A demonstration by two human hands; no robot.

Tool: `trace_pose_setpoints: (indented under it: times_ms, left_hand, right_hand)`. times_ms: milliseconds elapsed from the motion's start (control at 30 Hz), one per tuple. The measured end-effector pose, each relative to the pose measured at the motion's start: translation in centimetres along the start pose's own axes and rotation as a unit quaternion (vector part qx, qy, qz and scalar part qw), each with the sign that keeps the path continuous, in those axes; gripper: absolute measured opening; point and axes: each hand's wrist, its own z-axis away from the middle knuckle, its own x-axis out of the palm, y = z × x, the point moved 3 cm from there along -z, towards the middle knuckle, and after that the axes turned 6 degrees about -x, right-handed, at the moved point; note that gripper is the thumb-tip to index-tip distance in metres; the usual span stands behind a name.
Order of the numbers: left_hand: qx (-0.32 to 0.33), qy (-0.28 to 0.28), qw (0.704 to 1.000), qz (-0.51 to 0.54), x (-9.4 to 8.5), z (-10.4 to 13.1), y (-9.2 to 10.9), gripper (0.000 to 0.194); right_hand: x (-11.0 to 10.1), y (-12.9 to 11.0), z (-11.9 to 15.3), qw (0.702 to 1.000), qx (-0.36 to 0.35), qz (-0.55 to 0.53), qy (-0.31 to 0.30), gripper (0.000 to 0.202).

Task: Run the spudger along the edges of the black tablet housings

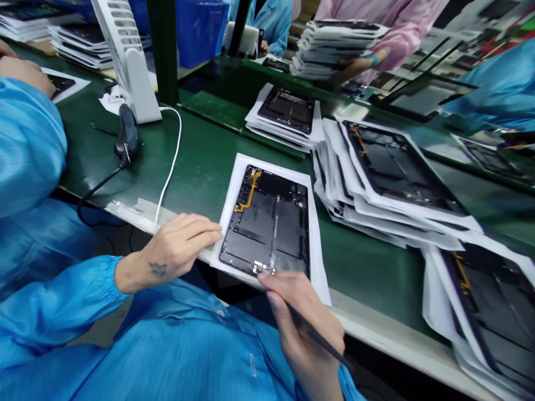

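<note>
Head view: an open-backed black rectangular tablet (257, 220) lies on a white paper sheet (320, 273) atop the green bench (204, 181). At the tablet's left, the left hand (179, 245) extends its fingers side by side against the sheet (thumb hidden; I can't tell whether it pinches). At the tablet's near edge, the right hand (314, 307) curls, clamped on a slim black tool (321, 341).

On the green worktop (200, 150), a white slatted stand (140, 83) with a white cable (180, 127) rises beside a dark corded tool (127, 133), with a blue bin (200, 33) beyond it and a person in pink (409, 33) farther back.
</note>
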Motion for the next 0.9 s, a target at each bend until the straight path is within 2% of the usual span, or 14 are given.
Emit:
trace_pose_setpoints:
  times_ms: [233, 567, 633, 700, 767, 900]
  left_hand:
    - [0.08, -0.025, 0.996, -0.029, 0.0, 0.5, 0.3, 0.026]
    - [0.086, -0.049, 0.994, -0.039, 0.1, 1.1, 0.4, 0.029]
    - [0.023, -0.074, 0.997, 0.022, 0.2, 0.8, -0.2, 0.033]
    - [-0.094, -0.092, 0.984, 0.12, 0.3, -0.1, -1.4, 0.04]
    - [-0.201, -0.12, 0.944, 0.233, 0.5, -1.5, -2.7, 0.048]
    - [-0.34, -0.186, 0.833, 0.396, 1.6, -4.2, -3.7, 0.061]
  right_hand:
    - [2.4, 0.6, -3.2, 0.997, 0.002, -0.071, 0.011, 0.017]
    - [3.1, 1.0, -2.9, 0.996, -0.002, -0.091, -0.013, 0.016]
    - [3.0, 1.1, -2.8, 0.995, 0.004, -0.099, 0.013, 0.016]
    - [2.8, 1.1, -2.8, 0.993, 0.02, -0.107, 0.054, 0.017]
    - [2.6, 1.3, -2.6, 0.989, 0.028, -0.113, 0.091, 0.017]
    - [2.4, 1.5, -2.4, 0.983, 0.014, -0.121, 0.139, 0.019]
